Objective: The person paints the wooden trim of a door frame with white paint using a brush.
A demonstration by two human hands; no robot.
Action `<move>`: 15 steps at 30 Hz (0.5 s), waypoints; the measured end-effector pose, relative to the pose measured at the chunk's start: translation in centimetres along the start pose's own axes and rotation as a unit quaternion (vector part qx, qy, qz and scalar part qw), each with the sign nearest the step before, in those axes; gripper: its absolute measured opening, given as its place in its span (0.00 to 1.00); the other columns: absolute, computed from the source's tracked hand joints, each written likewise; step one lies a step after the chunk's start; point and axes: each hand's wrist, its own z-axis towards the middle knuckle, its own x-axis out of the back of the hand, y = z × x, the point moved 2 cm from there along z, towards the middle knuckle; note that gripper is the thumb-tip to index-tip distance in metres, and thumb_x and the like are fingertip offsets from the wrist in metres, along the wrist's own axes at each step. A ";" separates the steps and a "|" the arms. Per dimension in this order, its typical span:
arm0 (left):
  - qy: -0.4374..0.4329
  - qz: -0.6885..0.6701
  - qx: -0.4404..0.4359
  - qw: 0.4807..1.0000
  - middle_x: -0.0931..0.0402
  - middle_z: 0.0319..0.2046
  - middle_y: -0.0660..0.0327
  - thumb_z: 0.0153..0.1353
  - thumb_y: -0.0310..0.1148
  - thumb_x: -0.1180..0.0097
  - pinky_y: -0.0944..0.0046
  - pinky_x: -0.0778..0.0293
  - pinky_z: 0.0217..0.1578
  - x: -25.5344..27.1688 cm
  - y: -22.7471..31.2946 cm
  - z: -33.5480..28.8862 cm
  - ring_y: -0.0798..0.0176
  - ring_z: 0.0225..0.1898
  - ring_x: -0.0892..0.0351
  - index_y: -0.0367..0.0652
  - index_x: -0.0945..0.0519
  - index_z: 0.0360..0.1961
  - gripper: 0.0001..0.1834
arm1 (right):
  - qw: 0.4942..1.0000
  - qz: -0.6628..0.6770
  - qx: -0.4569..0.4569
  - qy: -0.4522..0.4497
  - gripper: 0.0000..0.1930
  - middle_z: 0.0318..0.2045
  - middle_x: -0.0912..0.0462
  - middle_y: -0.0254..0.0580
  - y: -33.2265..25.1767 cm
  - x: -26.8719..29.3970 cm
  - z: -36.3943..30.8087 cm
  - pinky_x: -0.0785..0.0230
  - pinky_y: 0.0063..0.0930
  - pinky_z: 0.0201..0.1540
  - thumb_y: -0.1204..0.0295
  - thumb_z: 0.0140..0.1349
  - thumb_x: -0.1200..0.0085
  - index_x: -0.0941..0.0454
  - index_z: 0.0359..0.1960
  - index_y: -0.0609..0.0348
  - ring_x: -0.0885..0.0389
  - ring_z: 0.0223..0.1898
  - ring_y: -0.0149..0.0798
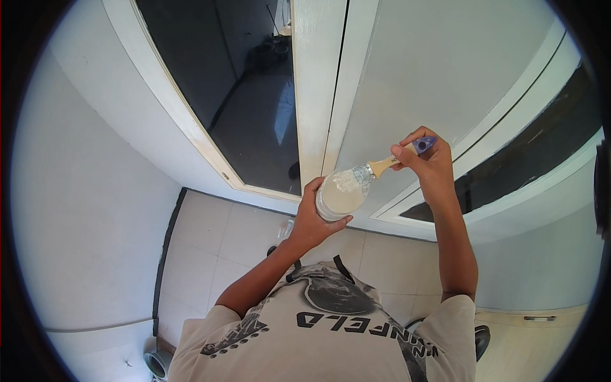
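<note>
My left hand point(313, 221) is wrapped round a round tub of off-white paint point(344, 195), its open top tilted up toward me. In my right hand point(429, 159) is a paintbrush point(383, 166), held by its wooden handle with a purple end. The brush's paint-coated bristles rest at the tub's upper right rim, over the paint. Part of the tub's side is hidden behind my left fingers and palm.
Ahead stand a white-framed dark glass panel point(254, 102) and a pale wall panel point(445, 57). Another dark window point(509, 153) is at the right. A clear plastic item point(286, 228) lies on the tiled floor point(197, 245). A grey bucket point(156, 363) stands lower left.
</note>
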 end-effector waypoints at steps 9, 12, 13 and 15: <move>0.018 -0.005 -0.034 0.999 0.35 0.60 0.47 0.45 0.34 0.21 0.56 0.34 0.63 -0.9 -0.9 0.1 0.52 0.63 0.31 0.36 0.44 0.67 0.53 | 0.997 0.019 0.072 -0.006 0.11 0.24 0.22 0.35 2.0 0.0 -1.2 0.19 0.24 0.30 0.75 0.59 0.32 0.26 0.32 0.62 0.17 0.25 0.29; 0.019 -0.026 -0.011 0.999 0.34 0.60 0.46 0.46 0.34 0.21 0.55 0.34 0.63 -1.1 -1.0 -0.1 0.52 0.63 0.31 0.36 0.45 0.67 0.53 | 0.999 0.036 0.041 0.001 0.11 0.25 0.22 0.36 2.6 -0.1 -1.1 0.19 0.24 0.30 0.76 0.60 0.33 0.27 0.31 0.61 0.17 0.25 0.30; 0.016 -0.031 0.001 0.999 0.34 0.60 0.46 0.46 0.34 0.21 0.55 0.34 0.63 -1.1 -0.9 -0.2 0.52 0.63 0.31 0.36 0.45 0.67 0.54 | 0.998 0.068 0.003 0.009 0.11 0.25 0.22 0.38 2.8 0.0 -1.1 0.19 0.24 0.30 0.76 0.61 0.34 0.27 0.31 0.60 0.16 0.25 0.31; 0.022 -0.016 0.007 1.000 0.34 0.58 0.51 0.46 0.34 0.21 0.56 0.32 0.62 -0.9 -0.8 -0.5 0.57 0.62 0.30 0.37 0.45 0.66 0.52 | 0.992 0.118 -0.020 0.029 0.11 0.25 0.22 0.39 3.2 0.0 -1.1 0.18 0.24 0.30 0.76 0.62 0.35 0.28 0.31 0.60 0.16 0.25 0.33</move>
